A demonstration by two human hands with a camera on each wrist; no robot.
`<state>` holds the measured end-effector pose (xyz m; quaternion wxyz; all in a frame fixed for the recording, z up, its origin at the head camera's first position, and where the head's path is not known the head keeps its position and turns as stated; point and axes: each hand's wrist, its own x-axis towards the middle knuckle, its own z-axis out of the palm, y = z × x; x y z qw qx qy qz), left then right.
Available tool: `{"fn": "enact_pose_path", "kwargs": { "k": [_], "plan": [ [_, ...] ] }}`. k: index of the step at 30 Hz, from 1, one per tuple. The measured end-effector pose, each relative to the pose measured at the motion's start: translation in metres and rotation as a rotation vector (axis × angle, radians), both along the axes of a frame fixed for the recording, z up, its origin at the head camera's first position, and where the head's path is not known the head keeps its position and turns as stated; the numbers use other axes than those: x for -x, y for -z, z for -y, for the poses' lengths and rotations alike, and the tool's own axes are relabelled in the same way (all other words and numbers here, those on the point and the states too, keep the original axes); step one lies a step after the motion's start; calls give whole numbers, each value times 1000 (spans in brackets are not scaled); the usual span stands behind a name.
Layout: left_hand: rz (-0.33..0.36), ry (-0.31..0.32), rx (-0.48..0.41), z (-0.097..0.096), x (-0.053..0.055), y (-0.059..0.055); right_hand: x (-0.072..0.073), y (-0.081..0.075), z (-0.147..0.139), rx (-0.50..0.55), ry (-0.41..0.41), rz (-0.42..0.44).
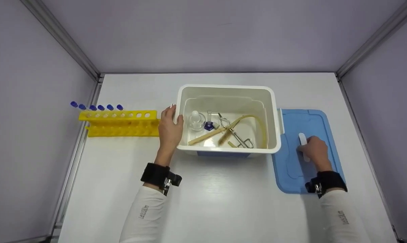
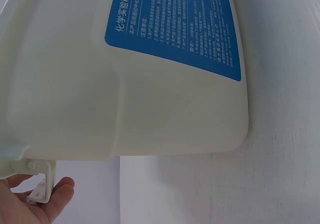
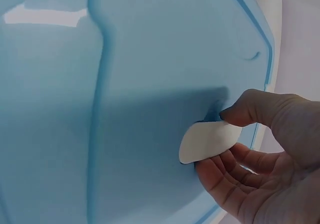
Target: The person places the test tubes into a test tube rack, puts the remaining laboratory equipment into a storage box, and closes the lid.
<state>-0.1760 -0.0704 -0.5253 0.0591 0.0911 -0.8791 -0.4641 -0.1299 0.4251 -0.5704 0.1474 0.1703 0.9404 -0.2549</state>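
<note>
A white plastic storage box (image 1: 225,88) stands in the middle of the table, its top uncovered. At its left side my left hand (image 1: 169,130) holds the box by the latch (image 2: 46,186), the fingers curled about it. To the right lies a blue lid (image 1: 311,121). My right hand (image 1: 316,152) grips the lid's white handle (image 3: 207,143) between thumb and fingers. Inside the box are metal tongs (image 1: 239,137), a brush (image 1: 224,137), a yellowish rubber tube (image 1: 262,130), a wooden stick (image 1: 203,137), a glass alcohol lamp (image 1: 195,118) and a small dark-blue-based piece (image 1: 209,126).
Left of the box stands a yellow test tube rack (image 1: 122,132), close to my left hand, with several blue-tipped pieces (image 1: 101,107) along its back. A blue label (image 2: 180,28) is on the box's front. Pale walls (image 1: 217,37) enclose the white table (image 1: 213,206) at the back and sides.
</note>
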Motion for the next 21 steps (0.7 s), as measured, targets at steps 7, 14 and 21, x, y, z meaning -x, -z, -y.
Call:
{"fn": "enact_pose_path", "kwargs": {
  "k": [7,14,21],
  "plan": [
    [-30,5,-4,1,0,2,-7,-4,-14,-2,-16,-53],
    [-30,0,-10,1,-1,1,-3,-26,-29,-12,28,-81],
    [-17,-2,-9,0,-1,0,-2,-53,-40,-10,60,-91]
  ]
}}
